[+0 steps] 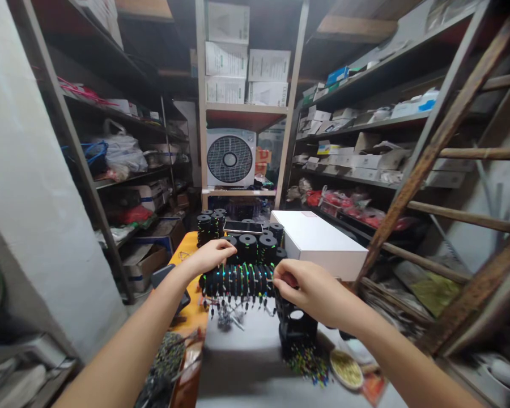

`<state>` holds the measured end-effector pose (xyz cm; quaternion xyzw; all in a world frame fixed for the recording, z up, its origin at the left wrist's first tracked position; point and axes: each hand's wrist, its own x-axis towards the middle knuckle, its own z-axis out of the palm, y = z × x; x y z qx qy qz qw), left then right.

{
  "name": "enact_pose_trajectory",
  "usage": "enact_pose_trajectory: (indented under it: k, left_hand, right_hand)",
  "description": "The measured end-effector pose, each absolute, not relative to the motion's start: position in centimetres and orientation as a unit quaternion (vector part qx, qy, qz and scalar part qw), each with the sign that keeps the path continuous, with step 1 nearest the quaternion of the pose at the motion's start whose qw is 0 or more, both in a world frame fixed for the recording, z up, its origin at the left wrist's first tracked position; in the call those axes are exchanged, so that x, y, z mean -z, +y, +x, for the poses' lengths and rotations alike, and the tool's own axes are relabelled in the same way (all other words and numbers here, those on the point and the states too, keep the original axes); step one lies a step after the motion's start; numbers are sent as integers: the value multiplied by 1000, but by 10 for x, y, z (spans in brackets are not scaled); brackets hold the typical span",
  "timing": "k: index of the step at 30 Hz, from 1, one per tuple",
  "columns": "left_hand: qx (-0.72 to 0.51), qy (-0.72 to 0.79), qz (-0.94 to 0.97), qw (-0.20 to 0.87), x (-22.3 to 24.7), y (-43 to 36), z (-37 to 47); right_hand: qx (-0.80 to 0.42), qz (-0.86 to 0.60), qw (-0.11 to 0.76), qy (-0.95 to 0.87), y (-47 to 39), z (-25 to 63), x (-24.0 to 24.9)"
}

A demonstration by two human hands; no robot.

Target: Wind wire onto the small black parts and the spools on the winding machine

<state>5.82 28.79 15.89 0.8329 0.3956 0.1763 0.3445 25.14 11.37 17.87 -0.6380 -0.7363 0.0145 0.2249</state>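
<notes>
A horizontal row of black spools with coloured wire ends [238,281] lies on a black stand [296,328] in front of me. My left hand [210,256] rests on the top left of the row, fingers curled over it. My right hand [308,290] pinches at the right end of the row, where it meets the stand. Small dark parts with wire legs [229,314] hang and lie below the row. Behind the row stand stacks of black reels [249,247].
A phone [242,227] lies on the reel stacks. A white box [318,242] sits at the right rear. A small dish [345,368] and loose coloured bits [308,362] lie near the stand. Shelves line both sides; a wooden ladder [442,141] leans at right; a fan [230,158] stands behind.
</notes>
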Motion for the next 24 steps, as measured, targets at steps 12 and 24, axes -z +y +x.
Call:
enact_pose_trajectory:
  k: [12,24]
  left_hand:
    - [-175,392,839,335,-155,295,59]
    - [-218,378,864,252,-183,281,52]
  right_hand:
    - [108,-580,381,-712,89,257,-146]
    - [104,-555,307,-766,136,250,-148]
